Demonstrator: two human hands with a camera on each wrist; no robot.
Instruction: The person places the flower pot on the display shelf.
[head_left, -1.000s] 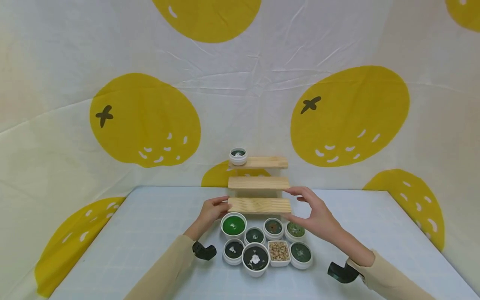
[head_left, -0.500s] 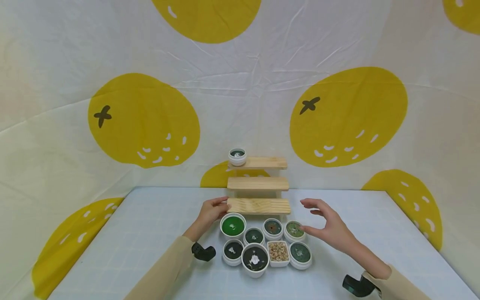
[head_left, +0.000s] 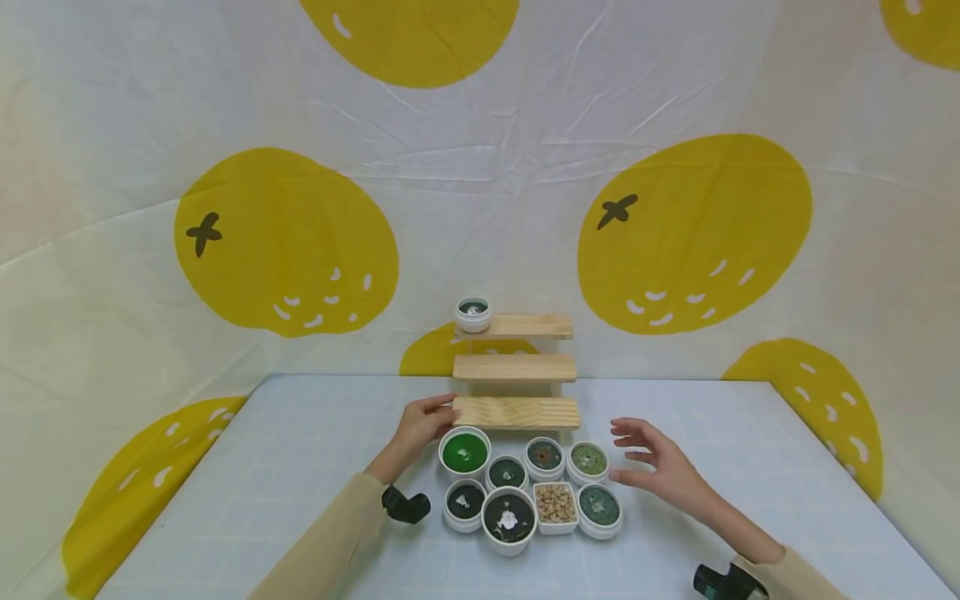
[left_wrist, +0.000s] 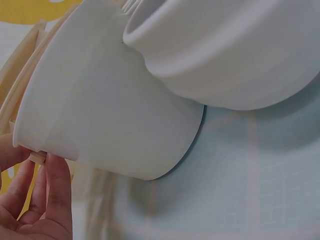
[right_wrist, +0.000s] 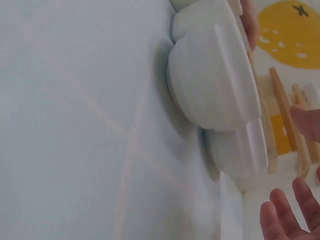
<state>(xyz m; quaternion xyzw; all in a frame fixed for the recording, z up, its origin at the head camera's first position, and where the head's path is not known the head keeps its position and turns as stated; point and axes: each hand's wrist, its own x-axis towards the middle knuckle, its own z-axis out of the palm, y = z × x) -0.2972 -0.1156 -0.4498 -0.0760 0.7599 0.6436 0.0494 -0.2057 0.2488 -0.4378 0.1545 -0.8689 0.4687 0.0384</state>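
Observation:
A three-step wooden shelf stand (head_left: 517,413) rises at the back of the table, with a small white pot (head_left: 473,315) on the left of its top board. My left hand (head_left: 417,429) pinches the left end of the lowest board between thumb and fingers; in the left wrist view a white pot (left_wrist: 110,100) partly covers that end. My right hand (head_left: 663,471) hovers to the right of the pots, fingers loosely bent and holding nothing. Closest to its thumb is a round pot with a speckled light-green top (head_left: 588,460).
Several white pots are packed in front of the stand, among them one with a bright green top (head_left: 464,452), one with a dark top (head_left: 509,517) and a square dish of tan bits (head_left: 556,505). Behind the table (head_left: 300,467) hangs a fruit-print cloth (head_left: 480,233).
My right hand has let go of the stand's right end and moved right and nearer to me. The left hand keeps its hold on the lowest board, and the pots stay put.

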